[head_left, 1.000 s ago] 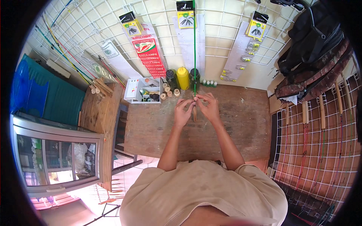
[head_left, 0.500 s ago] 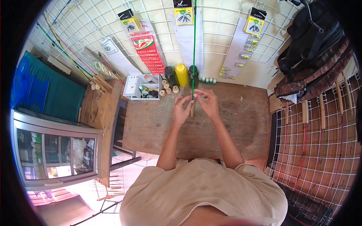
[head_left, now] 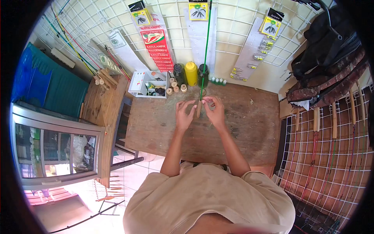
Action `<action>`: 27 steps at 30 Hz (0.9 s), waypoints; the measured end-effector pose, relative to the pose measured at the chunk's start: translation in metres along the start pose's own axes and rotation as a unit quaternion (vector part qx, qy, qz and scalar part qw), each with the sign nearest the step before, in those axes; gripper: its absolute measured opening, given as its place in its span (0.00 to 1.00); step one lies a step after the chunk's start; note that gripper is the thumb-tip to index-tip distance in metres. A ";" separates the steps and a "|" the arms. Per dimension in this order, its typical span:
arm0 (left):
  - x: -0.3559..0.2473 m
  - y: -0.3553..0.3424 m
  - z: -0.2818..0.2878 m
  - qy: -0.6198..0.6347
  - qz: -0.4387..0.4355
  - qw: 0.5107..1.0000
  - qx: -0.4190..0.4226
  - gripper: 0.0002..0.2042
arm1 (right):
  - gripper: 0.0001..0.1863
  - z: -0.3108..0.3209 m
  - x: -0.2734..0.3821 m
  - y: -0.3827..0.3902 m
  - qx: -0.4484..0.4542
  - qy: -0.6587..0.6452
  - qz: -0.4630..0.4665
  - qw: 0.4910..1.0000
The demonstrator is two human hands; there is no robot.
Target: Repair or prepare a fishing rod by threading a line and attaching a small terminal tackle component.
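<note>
Near the middle of the frame, a slim green rod (head_left: 206,46) is running down from the top edge, and its short brown handle (head_left: 199,110) is lying between the two hands, over the table (head_left: 163,136). The left hand (head_left: 184,114) is hovering just left of the handle; its grip is standing open, thumb and fingers parted, with nothing visible between them. The right hand (head_left: 215,111) is curling in from the other side, its thumb and fingertips coming together close beside the rod's lower end — whether its grip is pinching the rod, or something too fine to see, I cannot tell.

Beyond the hands, toward the upper middle of the frame, a yellow bottle (head_left: 191,74) is standing between two dark bottles (head_left: 179,75), and a few small green bottles (head_left: 219,81) are sitting to the right. On the left, pale wooden spools (head_left: 170,91) are clustering beside a white box (head_left: 137,93) with compartments. Packets are hanging from the white wire grid (head_left: 230,33) above — and dark bags (head_left: 327,54) are filling the upper right.
</note>
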State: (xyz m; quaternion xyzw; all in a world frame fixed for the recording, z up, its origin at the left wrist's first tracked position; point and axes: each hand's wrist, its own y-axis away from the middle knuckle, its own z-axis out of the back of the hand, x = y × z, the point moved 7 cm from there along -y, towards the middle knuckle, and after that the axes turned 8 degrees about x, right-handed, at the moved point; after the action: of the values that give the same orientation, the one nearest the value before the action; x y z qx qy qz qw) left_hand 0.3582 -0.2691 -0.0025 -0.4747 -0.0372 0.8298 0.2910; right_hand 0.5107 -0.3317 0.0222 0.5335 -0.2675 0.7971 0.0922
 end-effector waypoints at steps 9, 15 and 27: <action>0.022 -0.008 0.025 -0.016 -0.015 1.000 0.018 0.08 | 0.07 -0.032 0.035 0.009 -0.050 -0.003 0.085 0.995; 0.053 -0.024 0.052 -0.028 -0.039 0.998 0.043 0.07 | 0.08 -0.080 0.047 -0.001 -0.033 0.022 0.090 0.995; 0.104 -0.065 0.067 -0.091 -0.101 0.985 0.108 0.08 | 0.15 -0.138 -0.048 -0.029 -0.048 0.149 -0.076 0.985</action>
State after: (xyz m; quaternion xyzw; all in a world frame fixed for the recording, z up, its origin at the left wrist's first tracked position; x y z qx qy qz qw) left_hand 0.2934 -0.1467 -0.0230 -0.3565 -0.0213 0.8353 0.4180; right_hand 0.4326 -0.2289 -0.0509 0.4224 -0.2474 0.8446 0.2170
